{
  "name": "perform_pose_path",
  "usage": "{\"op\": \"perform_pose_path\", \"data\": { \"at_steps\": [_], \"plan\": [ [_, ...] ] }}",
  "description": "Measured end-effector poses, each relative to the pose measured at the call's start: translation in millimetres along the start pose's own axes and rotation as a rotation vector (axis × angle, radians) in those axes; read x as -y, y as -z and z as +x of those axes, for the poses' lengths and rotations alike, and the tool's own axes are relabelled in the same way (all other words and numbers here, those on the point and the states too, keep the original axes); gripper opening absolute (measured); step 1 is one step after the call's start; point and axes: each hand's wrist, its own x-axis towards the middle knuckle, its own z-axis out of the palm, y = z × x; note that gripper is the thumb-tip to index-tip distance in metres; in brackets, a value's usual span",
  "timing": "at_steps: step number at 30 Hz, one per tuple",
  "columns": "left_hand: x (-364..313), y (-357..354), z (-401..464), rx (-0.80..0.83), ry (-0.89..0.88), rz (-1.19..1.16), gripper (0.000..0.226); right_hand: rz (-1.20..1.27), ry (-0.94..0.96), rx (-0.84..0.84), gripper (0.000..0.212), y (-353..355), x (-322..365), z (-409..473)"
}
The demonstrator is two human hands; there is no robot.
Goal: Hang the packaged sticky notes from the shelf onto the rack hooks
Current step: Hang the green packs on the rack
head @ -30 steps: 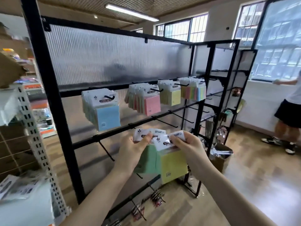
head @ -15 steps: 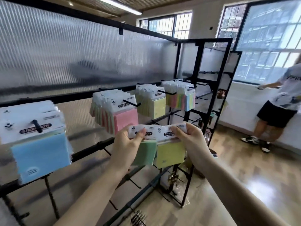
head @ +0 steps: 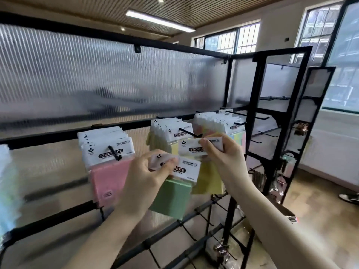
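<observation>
Noted overhead: slatted ceiling (head: 223,10) with 1 lit tube light (head: 160,21). Barred windows (head: 231,40) along far wall and at right. Wooden floor (head: 318,202) at lower right, with a shoe (head: 349,198) at frame edge.

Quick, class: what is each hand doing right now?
Left hand: pinching the green sticky-note pack by its header.
Right hand: pinching the yellow sticky-note pack by its header.

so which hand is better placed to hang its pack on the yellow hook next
Right. The right hand holds the yellow pack with its white header right beside the tip of the hook carrying yellow packs. The left hand holds the green pack lower down.
</observation>
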Motion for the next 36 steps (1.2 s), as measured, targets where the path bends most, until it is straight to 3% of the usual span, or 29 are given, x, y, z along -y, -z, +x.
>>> {"op": "perform_pose_path", "data": {
  "at_steps": [8, 13, 16, 20, 30, 33, 36],
  "plan": [
    [8, -49, 32, -0.205, 0.102, -0.029, 0.031, 0.208, -0.073, 0.257, 0.006, 21, -22, 48],
    [12, -66, 42, -0.322, 0.083, 0.055, 0.013, 0.267, -0.129, 0.374, 0.004, 26, -33, 64],
    [14, -70, 46, -0.416, 0.093, 0.163, 0.018, 0.273, -0.152, 0.454, 0.009, 29, -37, 70],
    [13, -72, 45, -0.432, 0.205, 0.148, 0.01, 0.266, -0.137, 0.55, 0.011, 34, -39, 76],
    [12, -58, 43, -0.41, 0.208, 0.143, 0.022, 0.195, -0.038, 0.548, 0.022, 32, -37, 80],
    [20, -58, 47, -0.433, 0.235, 0.131, 0.033, 0.167, -0.099, 0.564, 0.014, 31, -39, 83],
    [29, -62, 50, -0.465, 0.272, 0.18, 0.04, 0.029, -0.011, 0.518, 0.008, 28, -45, 87]
  ]
}}
